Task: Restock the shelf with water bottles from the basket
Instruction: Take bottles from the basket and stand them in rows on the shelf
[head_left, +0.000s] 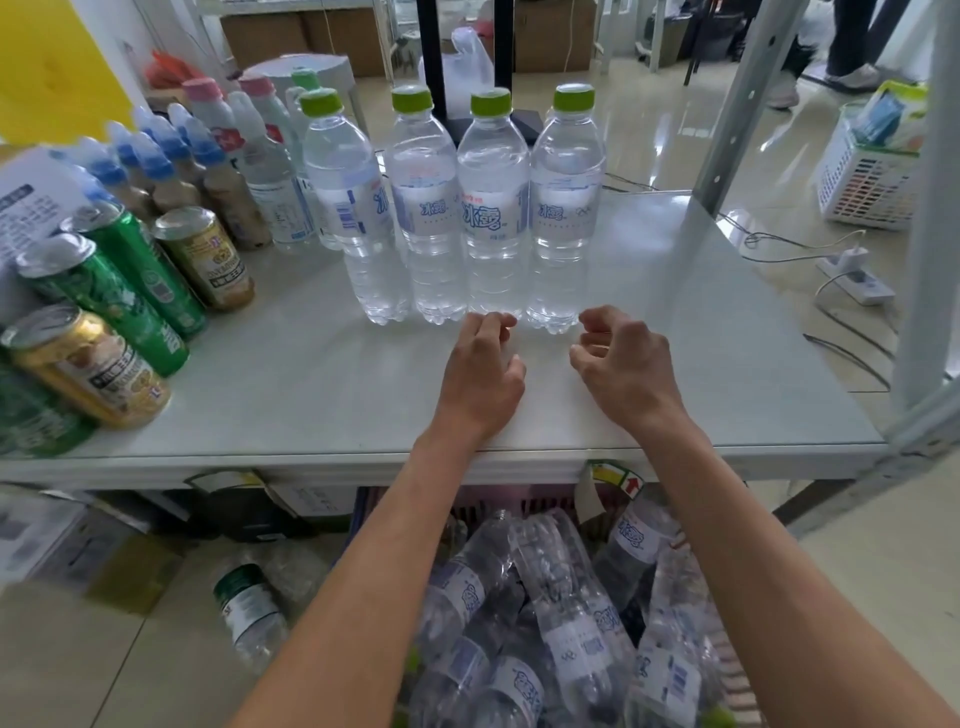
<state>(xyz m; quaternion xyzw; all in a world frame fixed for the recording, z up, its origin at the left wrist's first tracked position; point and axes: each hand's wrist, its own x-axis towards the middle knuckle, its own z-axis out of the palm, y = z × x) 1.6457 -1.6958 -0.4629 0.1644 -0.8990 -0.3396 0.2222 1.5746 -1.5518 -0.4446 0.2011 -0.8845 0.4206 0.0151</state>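
Note:
Several clear water bottles with green caps stand upright in a row on the white shelf board. My left hand hovers just in front of the row, fingers curled, holding nothing, fingertips close to a bottle's base. My right hand is beside it, a little right of the last bottle, fingers loosely bent and empty. Below the shelf edge, between my forearms, a pink basket holds several more water bottles lying in a heap.
Green and gold drink cans and blue-capped bottles crowd the shelf's left side. A shelf upright rises at the right. One bottle lies on the floor. A white basket and a power strip sit on the floor to the right.

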